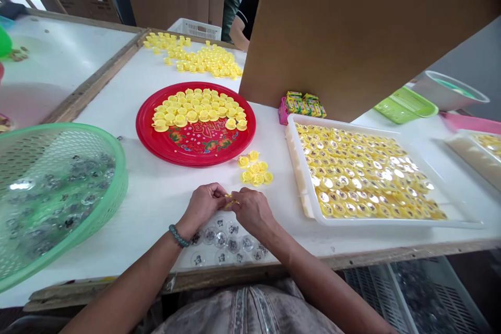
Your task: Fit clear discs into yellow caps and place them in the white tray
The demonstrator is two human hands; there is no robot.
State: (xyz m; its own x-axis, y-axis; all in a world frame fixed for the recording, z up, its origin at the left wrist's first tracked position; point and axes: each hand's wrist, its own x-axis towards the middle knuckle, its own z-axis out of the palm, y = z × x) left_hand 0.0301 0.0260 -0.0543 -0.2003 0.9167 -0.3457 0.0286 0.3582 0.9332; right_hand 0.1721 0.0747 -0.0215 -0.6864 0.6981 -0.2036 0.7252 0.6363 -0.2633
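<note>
My left hand [205, 202] and my right hand [252, 211] meet above the table, fingertips pinched around a small yellow plastic piece [230, 200]. Fingers cover most of it, so its exact shape is hard to make out. Just beyond my hands lies a small group of yellow round plastic cups [255, 168]. Below and between my wrists are several clear round discs with dark printed figures [233, 245]. Farther back, a red round tray [188, 155] with a floral print bears many flanged yellow cups [195, 107].
On the left stands a green basket [121, 177] of clear discs. A white tray [309, 203] at right holds rows of assembled yellow pieces. Small colourful boxes [305, 105] sit by a cardboard panel [332, 36]. Loose yellow cups [207, 60] lie at the back, near another person's arm [238, 34].
</note>
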